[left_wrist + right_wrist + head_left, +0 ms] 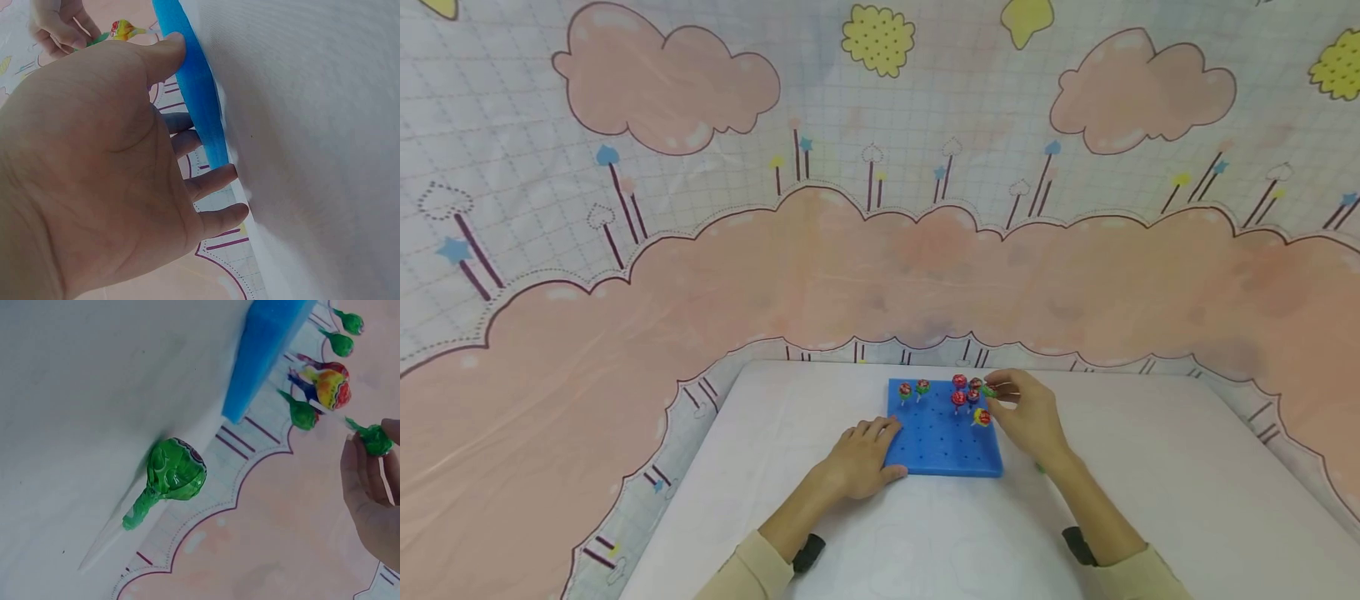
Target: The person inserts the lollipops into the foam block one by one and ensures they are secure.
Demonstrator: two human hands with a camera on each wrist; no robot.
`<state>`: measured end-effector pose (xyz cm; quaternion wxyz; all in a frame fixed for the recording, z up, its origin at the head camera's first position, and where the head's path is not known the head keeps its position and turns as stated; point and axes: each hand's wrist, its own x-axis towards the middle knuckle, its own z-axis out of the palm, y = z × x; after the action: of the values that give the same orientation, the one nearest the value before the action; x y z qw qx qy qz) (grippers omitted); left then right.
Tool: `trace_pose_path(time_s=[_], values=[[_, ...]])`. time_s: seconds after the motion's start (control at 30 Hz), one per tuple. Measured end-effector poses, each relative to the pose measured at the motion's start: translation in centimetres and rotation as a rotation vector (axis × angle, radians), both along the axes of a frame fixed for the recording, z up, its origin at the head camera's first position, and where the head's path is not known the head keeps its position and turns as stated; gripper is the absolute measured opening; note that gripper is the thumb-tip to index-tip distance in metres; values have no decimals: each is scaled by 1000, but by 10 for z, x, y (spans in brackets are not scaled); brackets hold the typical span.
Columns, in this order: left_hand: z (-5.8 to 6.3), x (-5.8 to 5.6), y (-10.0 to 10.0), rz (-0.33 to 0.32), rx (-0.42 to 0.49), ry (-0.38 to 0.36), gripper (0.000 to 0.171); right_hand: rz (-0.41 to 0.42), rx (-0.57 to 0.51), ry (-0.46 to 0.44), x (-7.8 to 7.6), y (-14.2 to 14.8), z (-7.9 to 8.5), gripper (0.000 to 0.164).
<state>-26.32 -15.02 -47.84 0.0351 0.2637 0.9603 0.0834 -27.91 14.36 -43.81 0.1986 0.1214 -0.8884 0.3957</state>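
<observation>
My right hand (1032, 414) pinches a green-wrapped lollipop (376, 439) by its candy head, over the right side of a blue pegboard (936, 450) with rows of small holes. The white stick points toward the other lollipops. On the board's far right stand several lollipops in red, dark and green wrappers, with a yellow-and-red lollipop (982, 418) leaning nearer me. Two more lollipops (922, 386) stand at the far left. My left hand (859, 462) rests against the board's near left corner, its thumb touching the blue edge and its fingers spread along the left side.
Another green lollipop (177, 469) lies on the white table (775, 467) right of the board, mostly behind my right forearm in the head view. A cloud-patterned cloth (917, 267) hangs behind the table. Dark straps (808, 553) circle my wrists.
</observation>
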Motion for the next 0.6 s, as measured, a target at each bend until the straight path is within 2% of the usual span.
trace_pose_path(time_s=[0.23, 0.6], values=[[-2, -1, 0, -3, -8, -3, 76, -21, 10, 15, 1, -4, 1, 31], [-2, -2, 0, 0, -12, 5, 76, 9, -27, 107, 2, -6, 7, 30]])
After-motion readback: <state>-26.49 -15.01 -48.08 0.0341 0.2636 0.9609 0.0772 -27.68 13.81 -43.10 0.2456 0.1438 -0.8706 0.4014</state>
